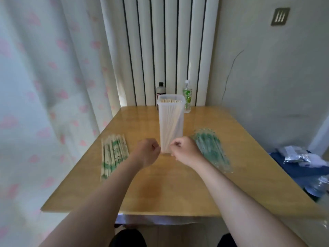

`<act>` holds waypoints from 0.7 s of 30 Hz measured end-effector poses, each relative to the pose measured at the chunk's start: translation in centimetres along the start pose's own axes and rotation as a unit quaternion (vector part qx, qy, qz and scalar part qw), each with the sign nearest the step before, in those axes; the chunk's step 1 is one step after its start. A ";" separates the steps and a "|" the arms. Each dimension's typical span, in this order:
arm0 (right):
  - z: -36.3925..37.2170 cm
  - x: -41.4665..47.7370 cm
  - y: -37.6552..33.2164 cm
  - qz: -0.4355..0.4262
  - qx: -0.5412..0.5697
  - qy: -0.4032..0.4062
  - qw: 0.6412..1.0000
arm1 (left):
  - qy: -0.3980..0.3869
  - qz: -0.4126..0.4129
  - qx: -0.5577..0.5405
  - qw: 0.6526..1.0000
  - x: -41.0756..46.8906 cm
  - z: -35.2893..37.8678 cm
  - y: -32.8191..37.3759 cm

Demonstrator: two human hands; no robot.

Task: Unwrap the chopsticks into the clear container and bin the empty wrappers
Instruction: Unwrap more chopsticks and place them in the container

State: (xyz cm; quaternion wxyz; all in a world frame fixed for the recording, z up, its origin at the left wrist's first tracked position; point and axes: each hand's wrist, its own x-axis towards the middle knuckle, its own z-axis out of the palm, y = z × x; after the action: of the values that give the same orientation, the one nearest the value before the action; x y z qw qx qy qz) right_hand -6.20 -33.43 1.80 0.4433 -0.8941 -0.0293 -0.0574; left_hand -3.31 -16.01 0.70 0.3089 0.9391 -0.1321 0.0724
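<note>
Knees (pixel 127 237) in dark cloth at the bottom edge, below the near edge of the table (pixel 178 189); both forearms reach forward over it. Left hand (pixel 148 151) and right hand (pixel 184 148) are close together, just in front of the foot of the clear container (pixel 170 125). Grip, both sides: fingers curled in tight; no chopstick or wrapper visible in either.

Progress, judged from the layout:
- Container upright mid-table, holding a good bundle of bare chopsticks (pixel 170 101). Tips near the rim, a few leaning.
- On my left, a pile of wrapped chopsticks (pixel 114 154), green print, wood showing inside. Left to do.
- On my right, a pile of empty wrappers (pixel 211 150), clear film with green print, flat on the table. Not yet binned.
- Estimate: unwrapping roughly midway or past; binning not started.
- No bin identified for certain. A blue heap (pixel 288 168) with crumpled plastic on it lies beyond the table's right edge, nature unclear.

Surface: glossy yellow wood, reflective. At the far edge, behind the container, stand a dark bottle (pixel 160 90) and a green-labelled bottle (pixel 187 97).

Room: white radiator (pixel 169 41) behind, curtain (pixel 44 86) with a pink pattern to the left. To the right, a pale wall (pixel 267 77) with a crack and a small vent plate (pixel 280 16).
</note>
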 end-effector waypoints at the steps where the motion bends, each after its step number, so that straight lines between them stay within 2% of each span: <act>1: 1.1 0.1 -0.4 0.002 -0.007 -0.012 1.000 | 0.009 -0.011 0.003 1.000 -0.5 -0.4 -1.3; 6: 7.1 0.5 -1.7 0.008 -0.052 -0.105 0.993 | 0.088 -0.094 0.062 0.990 -3.4 -1.6 -7.9; 9: 10.4 1.1 -2.1 0.006 -0.067 -0.139 0.988 | 0.125 -0.107 0.117 0.979 -4.9 -1.6 -11.1; 12: 13.2 1.7 -2.6 0.021 -0.064 -0.136 0.988 | 0.135 -0.115 0.140 0.974 -5.9 -1.2 -12.8; 15: 14.5 2.4 -2.7 0.037 -0.086 -0.110 0.989 | 0.130 -0.104 0.115 0.979 -6.3 -0.5 -13.5; 18: 14.7 2.7 -2.6 0.070 -0.021 -0.110 0.991 | 0.135 -0.086 0.127 0.979 -6.1 0.0 -13.9; 21: 14.8 2.4 -2.3 0.067 -0.027 -0.123 0.990 | 0.143 -0.077 0.129 0.978 -5.9 0.2 -14.1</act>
State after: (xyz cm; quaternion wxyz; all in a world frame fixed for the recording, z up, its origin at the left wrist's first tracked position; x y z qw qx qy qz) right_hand -2.90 -20.25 -5.03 0.4150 -0.9058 -0.0224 0.0823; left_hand -4.84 -3.96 -8.65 0.2056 0.9582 -0.0037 0.1988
